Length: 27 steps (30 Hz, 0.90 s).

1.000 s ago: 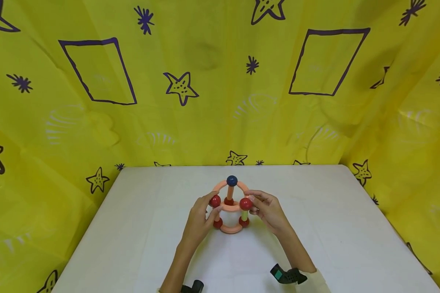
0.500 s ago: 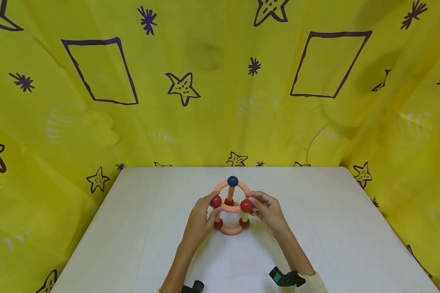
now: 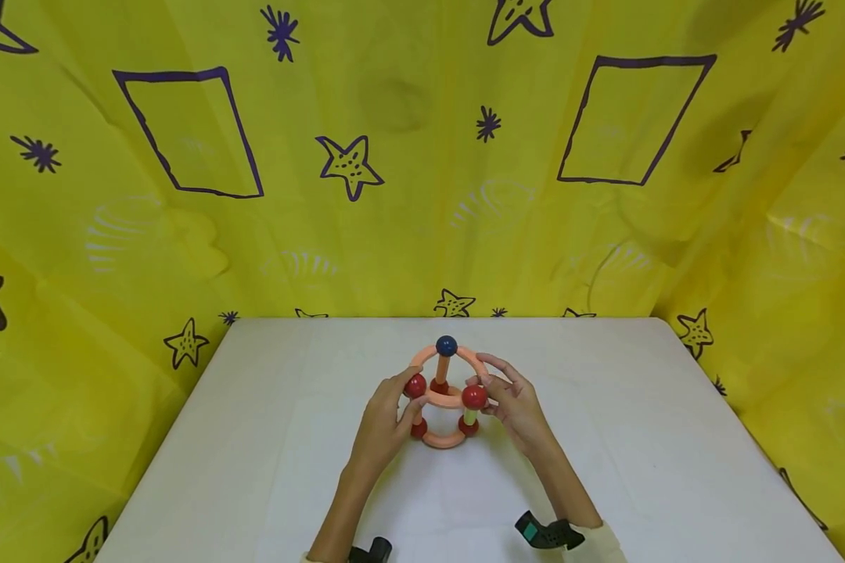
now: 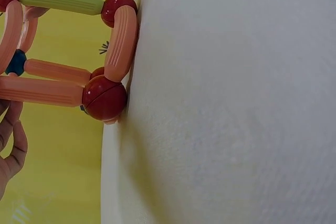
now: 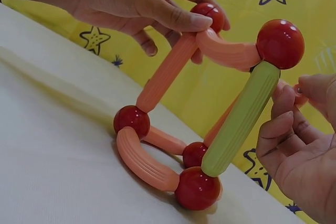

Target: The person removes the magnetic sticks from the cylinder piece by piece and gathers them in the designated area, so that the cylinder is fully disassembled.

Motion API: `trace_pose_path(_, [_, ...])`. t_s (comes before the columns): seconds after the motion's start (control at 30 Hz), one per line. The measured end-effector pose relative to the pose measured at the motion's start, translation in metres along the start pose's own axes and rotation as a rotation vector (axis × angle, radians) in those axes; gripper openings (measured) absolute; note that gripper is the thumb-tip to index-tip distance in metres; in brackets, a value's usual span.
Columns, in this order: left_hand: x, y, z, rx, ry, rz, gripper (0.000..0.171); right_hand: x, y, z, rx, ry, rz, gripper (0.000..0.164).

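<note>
Left hand [image 3: 383, 414]: thumb and fingers curled around the left red ball [image 3: 415, 385], looks like a decent pinch from my end.
Right hand [image 3: 523, 407]: I see thumb and fingertips pinching the end of a curved stick [image 3: 470, 358], just beside the right red ball [image 3: 475, 397]. Can't tell if that end actually touches the ball, fingers are in the way.
Ball-and-stick frame [image 3: 444, 441]: right between the two hands, standing on the white tabletop [image 3: 253, 438]. Blue ball [image 3: 447, 346] sits up top, beyond both hands; green stick [image 3: 471, 417] runs down from the right red ball, next to the right hand.
Edges: far table edge is past the hands, yellow curtain [image 3: 422, 234] behind it. Side edges are well apart from either hand.
Room: I've got lots of tabletop left of the left hand and right of the right one, but between them the frame fills the gap.
</note>
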<state>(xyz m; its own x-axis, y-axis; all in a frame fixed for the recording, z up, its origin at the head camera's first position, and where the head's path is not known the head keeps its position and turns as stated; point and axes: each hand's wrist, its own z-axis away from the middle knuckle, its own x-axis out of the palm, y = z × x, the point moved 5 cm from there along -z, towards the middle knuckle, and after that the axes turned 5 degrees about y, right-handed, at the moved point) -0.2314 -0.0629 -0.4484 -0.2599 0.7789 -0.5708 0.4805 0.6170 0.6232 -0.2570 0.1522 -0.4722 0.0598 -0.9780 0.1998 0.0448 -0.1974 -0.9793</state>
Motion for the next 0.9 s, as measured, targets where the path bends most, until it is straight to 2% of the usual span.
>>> trace_pose_path(0.27, [0.000,0.000,0.000,-0.005,0.001,-0.017,0.048,-0.003,0.006,-0.003,0.093,0.074,0.012,0.045])
trace_pose_path(0.47, [0.000,0.000,0.001,0.002,0.008,-0.021,0.048,-0.002,0.016,-0.006,0.183,0.083,0.028,0.039])
trace_pose_path(0.73, [0.001,0.000,0.001,0.010,0.002,-0.003,0.049,-0.004,0.023,-0.007,0.185,0.126,0.105,0.037])
trace_pose_path(0.9, [0.001,-0.001,0.001,-0.004,0.003,0.013,0.049,-0.007,0.028,-0.005,0.191,0.147,0.198,0.030])
